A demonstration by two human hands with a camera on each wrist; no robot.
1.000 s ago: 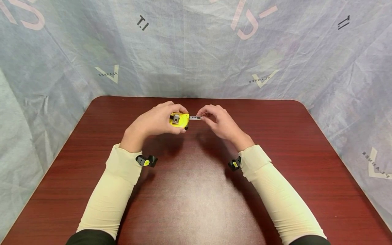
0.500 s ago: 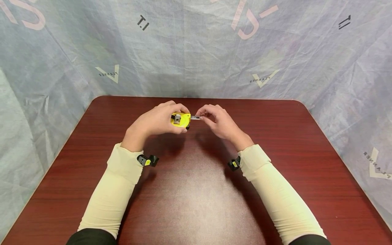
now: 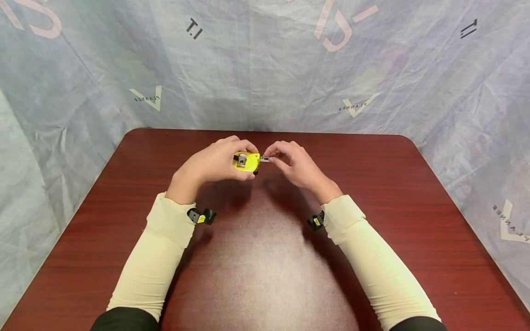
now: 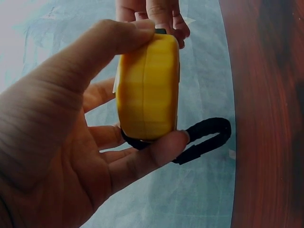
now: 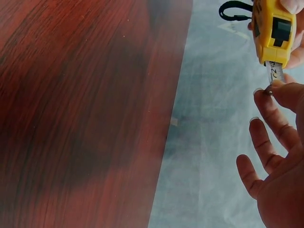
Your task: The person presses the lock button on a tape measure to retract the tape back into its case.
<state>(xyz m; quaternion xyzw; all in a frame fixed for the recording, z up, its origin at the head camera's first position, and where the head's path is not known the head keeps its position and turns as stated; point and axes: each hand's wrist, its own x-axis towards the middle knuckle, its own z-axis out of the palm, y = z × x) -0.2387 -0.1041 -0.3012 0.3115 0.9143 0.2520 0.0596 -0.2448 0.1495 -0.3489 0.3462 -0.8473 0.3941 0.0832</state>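
A yellow tape measure is held above the table by my left hand, thumb on one side and fingers on the other. In the left wrist view its yellow case faces the camera, and a black strap loops out below. A short length of its blade sticks out of the case. My right hand pinches the blade's end between thumb and forefinger, its other fingers spread apart. The black lock button shows in the right wrist view.
Beneath both hands lies a dark red wooden table with rounded far corners. Grey printed cloth hangs behind it and on both sides. Each wrist wears a small black camera, such as the left one.
My left hand has moved slightly right with the tape measure, toward my right hand. The exposed blade between them has become shorter. My right hand has barely moved.
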